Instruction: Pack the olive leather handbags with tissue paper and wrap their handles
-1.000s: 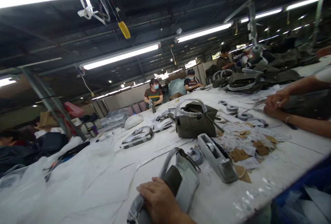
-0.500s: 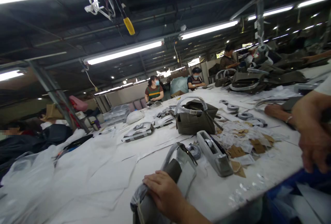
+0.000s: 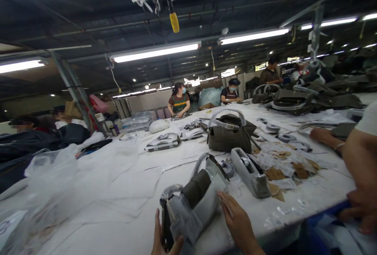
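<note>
A dark olive handbag (image 3: 196, 187) lies tilted on the white table in front of me, its handle wrapped in clear plastic. A whitish translucent wrapping sheet (image 3: 208, 204) covers part of its side. My left hand (image 3: 165, 239) grips the bag's near left end, thumb on the front and a finger along the far edge. At the bag's right side, my right hand (image 3: 239, 220) has its fingers closed at the edge of the wrapping sheet. Just beyond the bag are a grey tape dispenser (image 3: 250, 176) and a tape roll (image 3: 227, 168).
Another olive handbag (image 3: 229, 135) stands upright farther back. Paper tags (image 3: 277, 173) and plastic bits lie to the right. White sheets (image 3: 126, 184) and plastic bags (image 3: 59, 176) spread over the left. A co-worker's arm (image 3: 361, 160) reaches in at right, above a blue bin (image 3: 315, 223).
My right hand has moved off the top of the handbag to the sheet's edge on the right. My left hand has come into view on the bag's near end. The view has tilted and shifted.
</note>
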Available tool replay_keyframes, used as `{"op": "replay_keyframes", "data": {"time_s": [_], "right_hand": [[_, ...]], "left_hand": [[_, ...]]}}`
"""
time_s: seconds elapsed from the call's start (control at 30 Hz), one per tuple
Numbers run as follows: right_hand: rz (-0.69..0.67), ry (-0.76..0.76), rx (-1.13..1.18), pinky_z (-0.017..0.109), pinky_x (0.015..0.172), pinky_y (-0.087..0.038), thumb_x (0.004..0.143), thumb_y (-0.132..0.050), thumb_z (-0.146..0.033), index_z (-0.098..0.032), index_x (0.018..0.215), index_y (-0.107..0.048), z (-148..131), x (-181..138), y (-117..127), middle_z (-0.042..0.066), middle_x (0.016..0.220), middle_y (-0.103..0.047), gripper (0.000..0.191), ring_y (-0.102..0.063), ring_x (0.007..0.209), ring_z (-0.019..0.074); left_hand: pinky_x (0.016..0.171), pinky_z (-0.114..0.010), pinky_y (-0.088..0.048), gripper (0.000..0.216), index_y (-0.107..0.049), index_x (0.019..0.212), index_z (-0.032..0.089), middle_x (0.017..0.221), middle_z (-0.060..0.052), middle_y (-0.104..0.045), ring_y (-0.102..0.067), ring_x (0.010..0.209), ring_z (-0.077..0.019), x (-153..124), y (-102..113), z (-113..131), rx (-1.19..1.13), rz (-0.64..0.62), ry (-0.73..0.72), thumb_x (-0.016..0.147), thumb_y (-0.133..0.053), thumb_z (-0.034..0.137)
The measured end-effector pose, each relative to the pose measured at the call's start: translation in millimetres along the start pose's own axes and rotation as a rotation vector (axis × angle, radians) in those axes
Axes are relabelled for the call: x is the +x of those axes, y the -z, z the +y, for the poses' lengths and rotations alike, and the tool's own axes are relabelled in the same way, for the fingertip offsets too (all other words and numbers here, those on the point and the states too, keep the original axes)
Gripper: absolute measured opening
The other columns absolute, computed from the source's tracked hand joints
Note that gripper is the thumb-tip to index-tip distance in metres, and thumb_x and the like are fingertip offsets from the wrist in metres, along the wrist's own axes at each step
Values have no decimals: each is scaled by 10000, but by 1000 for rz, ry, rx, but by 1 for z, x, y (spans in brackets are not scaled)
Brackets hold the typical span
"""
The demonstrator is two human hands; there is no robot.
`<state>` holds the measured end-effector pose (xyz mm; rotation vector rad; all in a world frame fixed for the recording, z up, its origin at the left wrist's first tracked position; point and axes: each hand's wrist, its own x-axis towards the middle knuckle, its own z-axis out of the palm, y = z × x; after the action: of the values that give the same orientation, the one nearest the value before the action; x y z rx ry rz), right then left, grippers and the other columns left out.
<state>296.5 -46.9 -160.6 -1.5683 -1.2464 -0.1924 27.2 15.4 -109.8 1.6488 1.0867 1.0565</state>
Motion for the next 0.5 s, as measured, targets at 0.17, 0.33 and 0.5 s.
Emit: {"op": "replay_keyframes", "data": {"time_s": [0.17,0.33,0.5], "right_hand": [[-77,-71,-56,387,965,-564,972,-445,-340,-193,1177,-691,15,-13,-5,109,1177,-714,353,-675,1108,242],[-110,0,-53,347,916,-583,949,-453,-299,-226,1208,-672,15,-18,-6,84,1180,-713,347,-691,1069,230],[-4,-63,-10,286,755,-616,964,-466,-346,-259,1286,-607,17,-23,-4,71,1176,-711,362,-730,757,172]], "left_hand": [[1029,-461,-481,754,-541,1300,160,1233,-152,-663,-573,1230,-360,15,-27,-8,-10,112,111,698,-763,555],[953,-442,-526,561,-653,1111,139,1118,-142,-719,-633,1137,-348,29,-14,-2,-220,180,246,730,-762,537],[807,-418,-598,552,-637,1148,120,1126,-166,-714,-703,982,-315,68,6,16,-576,213,310,720,-829,412]]}}
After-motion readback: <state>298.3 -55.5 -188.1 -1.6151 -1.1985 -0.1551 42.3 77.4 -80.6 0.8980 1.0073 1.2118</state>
